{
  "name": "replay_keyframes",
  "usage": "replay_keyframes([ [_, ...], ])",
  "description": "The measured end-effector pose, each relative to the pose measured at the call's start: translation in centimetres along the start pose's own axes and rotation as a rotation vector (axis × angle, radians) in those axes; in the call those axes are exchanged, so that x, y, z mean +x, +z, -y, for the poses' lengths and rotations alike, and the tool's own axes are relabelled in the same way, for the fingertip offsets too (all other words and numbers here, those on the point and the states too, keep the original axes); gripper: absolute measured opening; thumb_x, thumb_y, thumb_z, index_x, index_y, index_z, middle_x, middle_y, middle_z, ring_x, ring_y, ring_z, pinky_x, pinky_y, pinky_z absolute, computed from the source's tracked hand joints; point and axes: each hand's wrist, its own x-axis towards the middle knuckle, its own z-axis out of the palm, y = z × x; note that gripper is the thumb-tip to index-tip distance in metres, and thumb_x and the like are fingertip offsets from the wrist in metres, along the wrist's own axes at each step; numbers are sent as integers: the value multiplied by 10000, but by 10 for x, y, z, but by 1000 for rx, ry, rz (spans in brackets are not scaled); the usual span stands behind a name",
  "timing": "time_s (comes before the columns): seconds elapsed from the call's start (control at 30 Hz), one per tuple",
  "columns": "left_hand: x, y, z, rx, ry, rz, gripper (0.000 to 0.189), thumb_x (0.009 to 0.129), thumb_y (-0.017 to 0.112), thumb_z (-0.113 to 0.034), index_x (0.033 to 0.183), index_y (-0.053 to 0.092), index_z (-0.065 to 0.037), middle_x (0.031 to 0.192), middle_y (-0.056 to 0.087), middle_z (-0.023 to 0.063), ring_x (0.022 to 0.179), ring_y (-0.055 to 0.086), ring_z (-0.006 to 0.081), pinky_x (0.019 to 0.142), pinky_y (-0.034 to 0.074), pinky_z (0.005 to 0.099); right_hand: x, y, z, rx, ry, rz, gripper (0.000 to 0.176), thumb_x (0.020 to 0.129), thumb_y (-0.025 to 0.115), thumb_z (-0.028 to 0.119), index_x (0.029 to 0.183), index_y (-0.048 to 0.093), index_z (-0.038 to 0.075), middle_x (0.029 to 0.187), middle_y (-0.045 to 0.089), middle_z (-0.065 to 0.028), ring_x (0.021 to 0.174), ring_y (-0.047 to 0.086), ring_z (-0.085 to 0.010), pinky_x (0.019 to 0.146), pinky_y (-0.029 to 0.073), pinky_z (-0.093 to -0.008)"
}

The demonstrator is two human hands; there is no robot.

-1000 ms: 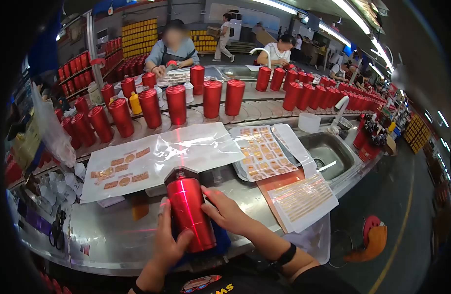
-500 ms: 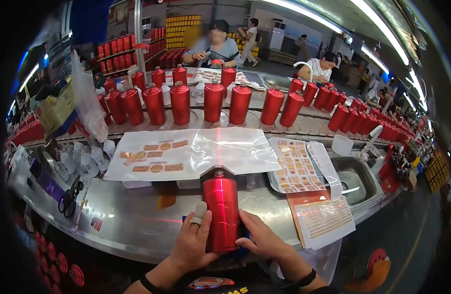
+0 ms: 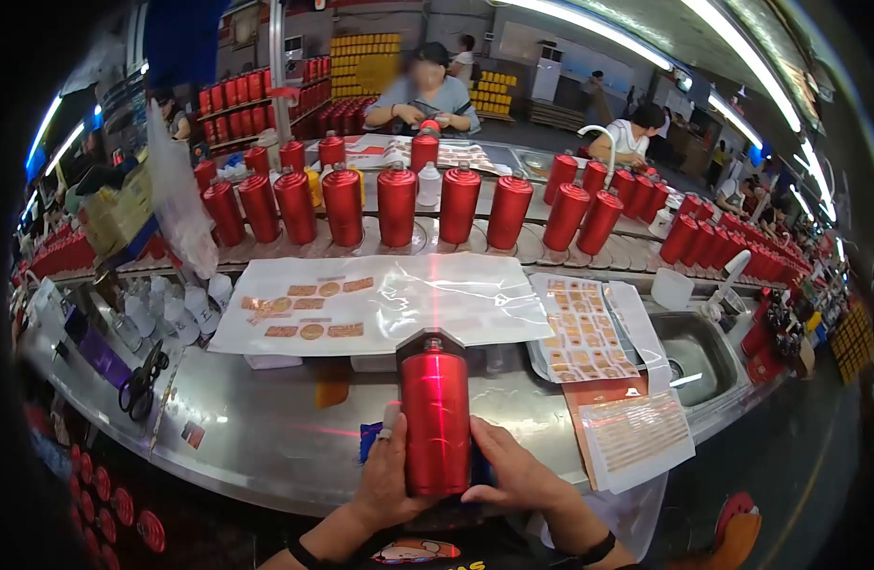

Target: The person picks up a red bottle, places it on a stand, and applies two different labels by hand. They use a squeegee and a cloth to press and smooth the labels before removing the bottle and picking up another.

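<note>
A glossy red bottle with a narrow neck stands upright before me, its top against a dark angular holder. My left hand is closed along its left side, a pale cover on one finger. On the other side, my right hand presses its fingers and thumb against the bottle. Red light lines cross the bottle and the table. Beyond it lies a white sheet with gold-brown stickers at its left. A blue item sits partly hidden beside my left hand.
Red bottles line a conveyor behind the sheet. Sticker sheets and a metal sink are at the right. Scissors and white bottles occupy the left. A person sits across the conveyor.
The covered finger of my left hand has dropped from its raised position to lie along the bottle. Bottles on the conveyor have moved right. The view has shifted slightly.
</note>
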Motion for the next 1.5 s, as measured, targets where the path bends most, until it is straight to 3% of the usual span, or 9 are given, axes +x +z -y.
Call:
replay_keyframes([
  [0.1, 2, 3, 1, 28, 54, -62, 1201, 731, 838, -425, 1528, 99, 86, 1489, 294, 381, 1268, 449, 524, 1057, 375, 518, 1, -1, 3, 0, 13, 22, 1094, 791, 792, 449, 1505, 172, -100, 1491, 323, -327, 1364, 371, -460, 1146, 335, -456],
  [0.33, -4, 5, 5, 3, 33, -40, 1206, 725, 841, -435, 1533, 107, 77, 1510, 255, 391, 1304, 413, 541, 1068, 363, 515, -1, 4, 0, -7, 10, 5, 1058, 783, 814, 348, 1500, 183, -106, 1476, 334, -338, 1360, 377, -463, 1142, 345, -461],
  [0.63, -1, 4, -1, 28, 71, -82, 1135, 762, 807, -446, 1533, 152, 70, 1444, 371, 366, 1038, 539, 464, 932, 429, 510, -1, 4, 3, 6, 20, -25, 1034, 794, 802, 347, 1501, 195, -99, 1461, 359, -334, 1342, 401, -463, 1123, 371, -461],
  [0.73, -5, 5, 3, 19, 52, -69, 1142, 759, 809, -444, 1533, 146, 72, 1434, 391, 359, 1014, 543, 456, 917, 433, 506, 0, 5, 3, -1, 18, -32, 1037, 786, 805, 341, 1501, 195, -97, 1460, 365, -329, 1340, 401, -464, 1122, 371, -462],
  [0.93, 0, 7, 4, 44, 75, -97, 1186, 743, 819, -436, 1535, 101, 78, 1474, 332, 370, 1239, 473, 519, 1029, 397, 507, 1, 6, -1, 30, 42, -26, 1062, 729, 847, 308, 1491, 221, -86, 1451, 379, -324, 1324, 414, -467, 1120, 363, -475],
  [0.97, 2, 5, 2, -39, 29, -81, 1203, 734, 822, -425, 1533, 83, 86, 1501, 297, 362, 1338, 395, 518, 1080, 357, 507, 2, 7, -4, 22, 33, -17, 1061, 722, 854, 302, 1489, 229, -83, 1445, 385, -322, 1318, 418, -470, 1117, 362, -478],
  [1.23, -1, 2, -2, -17, 2, -64, 1149, 764, 804, -408, 1536, 109, 83, 1518, 277, 350, 1300, 429, 483, 1086, 355, 490, 1, 9, -1, -9, 38, -31, 1095, 725, 850, 337, 1516, 210, -67, 1430, 420, -291, 1314, 445, -431, 1098, 391, -458],
  [1.5, 4, -7, -9, 105, 11, -2, 1141, 764, 790, -463, 1515, 157, 119, 1434, 400, 335, 1278, 453, 488, 1117, 296, 526, 1, 7, -2, -37, 33, -33, 1045, 723, 847, 305, 1498, 253, -67, 1446, 405, -286, 1309, 439, -434, 1104, 384, -461],
])
